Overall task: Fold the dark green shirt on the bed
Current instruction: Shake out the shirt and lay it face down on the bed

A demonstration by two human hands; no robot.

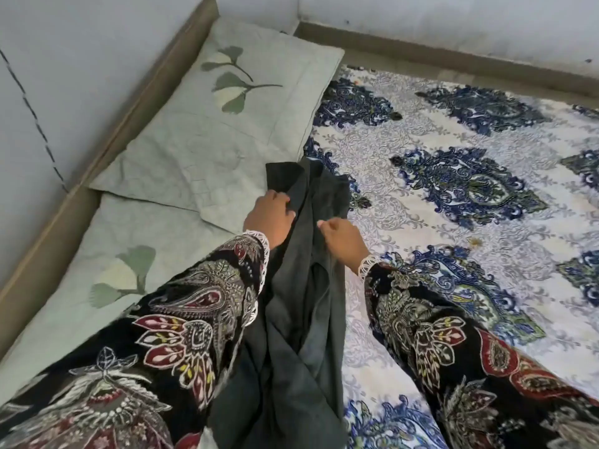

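Head view, looking down over both arms onto the bed. The shirt hangs in a long, bunched column down the middle of the picture, dark green, soft and matte, with deep lengthwise folds; its upper end is gathered near the lower pillow corner and its lower end runs off the bottom edge. The left hand is closed on the shirt's upper left edge, fingers curled over the cloth. The right hand sits just beside it on the right edge, fingertips pinched together on a fold. The two hands are near each other with a ridge of cloth between them.

Around them: two pale green pillows, one lying flat against the wall and overlapping the other at a corner, both quilted, each printed with darker ginkgo-like leaves. The bedsheet is smooth cotton-looking fabric, white with grey scrollwork and large blue medallions. A tan frame borders the bed along the grey-blue walls. The sleeves are black, heavily patterned with red and cream paisley, lace-trimmed at the cuffs; they cover much of the lower pillow and the near sheet.
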